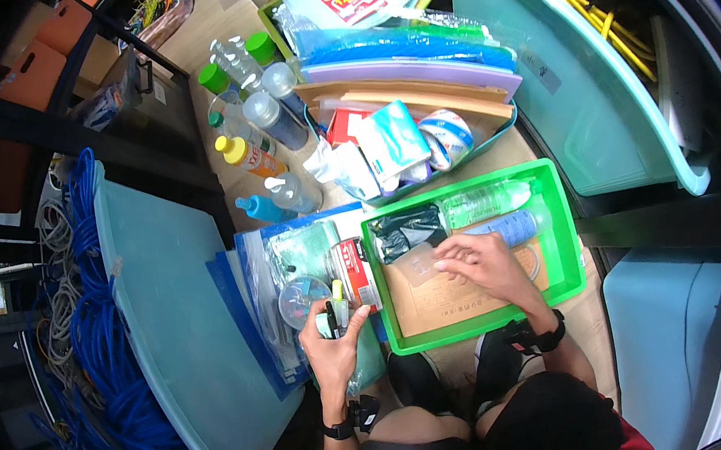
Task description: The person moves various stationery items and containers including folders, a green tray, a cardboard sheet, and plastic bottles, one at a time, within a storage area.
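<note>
My left hand (332,346) is closed round a small bunch of pens; a yellow-green highlighter (338,295) sticks up from it, with darker pens beside it. Below my right hand (482,263) lies the inside of a green tray (485,330). Its fingers are pinched at the edge of a small translucent plastic piece (417,265). The tray holds a brown paper envelope (441,308), a black plastic bundle (406,230), a clear green bottle (489,201) and a blue bottle (512,227). A red-and-white package (353,272) sits just left of the tray.
Several bottles (248,156) stand at the back left. Beside them, a bin (453,175) holds tissue packs, a tape roll (448,137) and folders (415,75). Pale blue lids (182,299) flank the left, next to blue cables (107,343). A teal container (577,94) leans at right.
</note>
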`<state>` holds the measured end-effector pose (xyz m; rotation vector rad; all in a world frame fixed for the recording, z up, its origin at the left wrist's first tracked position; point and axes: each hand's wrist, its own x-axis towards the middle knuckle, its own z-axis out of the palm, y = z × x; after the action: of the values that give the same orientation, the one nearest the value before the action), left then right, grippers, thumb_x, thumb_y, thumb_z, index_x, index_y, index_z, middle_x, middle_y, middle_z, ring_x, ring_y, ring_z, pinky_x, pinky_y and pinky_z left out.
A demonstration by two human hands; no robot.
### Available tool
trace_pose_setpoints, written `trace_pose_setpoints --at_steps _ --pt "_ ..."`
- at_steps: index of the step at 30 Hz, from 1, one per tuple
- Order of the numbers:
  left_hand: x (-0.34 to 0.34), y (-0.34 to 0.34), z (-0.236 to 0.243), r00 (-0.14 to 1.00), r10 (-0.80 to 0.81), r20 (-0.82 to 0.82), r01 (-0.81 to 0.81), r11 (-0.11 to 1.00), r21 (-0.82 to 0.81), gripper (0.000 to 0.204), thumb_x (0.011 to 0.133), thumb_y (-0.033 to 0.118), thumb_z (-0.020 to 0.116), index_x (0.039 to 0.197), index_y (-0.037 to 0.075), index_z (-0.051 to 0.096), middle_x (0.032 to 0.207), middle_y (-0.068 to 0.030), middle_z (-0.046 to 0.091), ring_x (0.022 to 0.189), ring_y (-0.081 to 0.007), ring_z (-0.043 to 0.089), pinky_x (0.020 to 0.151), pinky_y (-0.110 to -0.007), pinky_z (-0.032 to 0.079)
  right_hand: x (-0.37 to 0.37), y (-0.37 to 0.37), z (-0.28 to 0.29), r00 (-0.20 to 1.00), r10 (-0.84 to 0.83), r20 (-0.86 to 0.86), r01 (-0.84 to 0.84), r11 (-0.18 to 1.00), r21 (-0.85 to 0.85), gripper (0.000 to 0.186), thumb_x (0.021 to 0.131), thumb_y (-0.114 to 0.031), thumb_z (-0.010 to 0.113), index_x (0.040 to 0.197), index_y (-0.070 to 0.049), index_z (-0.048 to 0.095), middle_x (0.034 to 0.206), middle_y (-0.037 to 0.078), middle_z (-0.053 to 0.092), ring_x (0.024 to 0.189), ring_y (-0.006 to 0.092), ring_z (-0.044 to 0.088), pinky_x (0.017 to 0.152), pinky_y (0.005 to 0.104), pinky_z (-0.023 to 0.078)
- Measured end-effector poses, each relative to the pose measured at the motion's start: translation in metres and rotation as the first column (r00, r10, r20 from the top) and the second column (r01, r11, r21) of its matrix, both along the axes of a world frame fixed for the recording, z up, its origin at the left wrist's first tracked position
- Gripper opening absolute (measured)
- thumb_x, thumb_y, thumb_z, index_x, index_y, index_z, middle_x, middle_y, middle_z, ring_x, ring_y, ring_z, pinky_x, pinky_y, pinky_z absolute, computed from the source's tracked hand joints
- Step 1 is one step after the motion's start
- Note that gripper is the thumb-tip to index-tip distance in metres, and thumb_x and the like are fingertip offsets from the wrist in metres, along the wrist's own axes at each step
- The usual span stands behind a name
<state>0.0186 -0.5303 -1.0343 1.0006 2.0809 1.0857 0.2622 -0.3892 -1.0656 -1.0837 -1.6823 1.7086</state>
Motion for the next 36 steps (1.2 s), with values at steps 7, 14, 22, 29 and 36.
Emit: trace_pose_setpoints --at_steps 7,14,22,29,36 --pt "-0.011 0.033 0.024 0.998 -0.054 0.016 0.054 0.998 0.041 0.032 0.084 0.019 0.088 0.1 -0.001 0.069 0.081 -0.0072 0.074 0.072 -0.0095 0.064 0.067 -0.029 0.052 0.051 0.032 0.042 0.969 -0.178 0.171 0.162 0.981 0.103 0.017 0.091 -0.008 0.076 0.106 0.002 0.076 0.085 0.008 0.075 0.072 0.0096 0.07 0.059 0.0244 0.057" --pt "-0.033 0.047 0.016 0.998 0.016 0.064 -0.022 0.995 0.098 0.029 0.086 0.017 0.086 0.096 -0.001 0.066 0.076 -0.0021 0.067 0.064 -0.0088 0.054 0.062 -0.028 0.047 0.102 0.048 0.071 0.895 -0.307 0.324 0.217 0.933 0.287 0.013 0.09 -0.003 0.074 0.101 0.005 0.074 0.084 0.01 0.073 0.072 0.0138 0.071 0.063 0.0271 0.058" --pt "-0.054 0.052 0.038 0.989 0.069 0.13 -0.088 0.985 0.146 0.026 0.088 0.018 0.084 0.091 0.002 0.065 0.075 0.0 0.064 0.067 -0.0079 0.055 0.063 -0.027 0.046 0.148 0.048 0.131 0.877 -0.375 0.3 0.292 0.912 0.287 0.019 0.092 0.002 0.071 0.11 0.002 0.064 0.084 0.005 0.068 0.072 0.0092 0.066 0.063 0.0239 0.055" --pt "-0.056 0.058 0.054 0.989 0.026 0.145 -0.053 0.982 0.182 0.026 0.089 0.018 0.084 0.089 0.002 0.063 0.069 0.0021 0.059 0.055 -0.0044 0.047 0.05 -0.024 0.036 0.166 0.065 0.187 0.859 -0.321 0.399 0.127 0.888 0.442 0.011 0.1 -0.003 0.061 0.101 0.006 0.067 0.089 0.008 0.067 0.076 0.0122 0.066 0.067 0.0266 0.054" --pt "-0.047 0.078 0.067 0.995 -0.036 0.088 0.014 0.969 0.247 0.023 0.09 0.015 0.082 0.091 0.005 0.061 0.066 0.0044 0.055 0.048 -0.0034 0.044 0.045 -0.022 0.034 0.136 0.131 0.217 0.919 -0.24 0.312 0.048 0.856 0.515 0.017 0.102 -0.009 0.063 0.107 0.006 0.069 0.098 0.008 0.071 0.078 0.0122 0.066 0.071 0.0277 0.055"
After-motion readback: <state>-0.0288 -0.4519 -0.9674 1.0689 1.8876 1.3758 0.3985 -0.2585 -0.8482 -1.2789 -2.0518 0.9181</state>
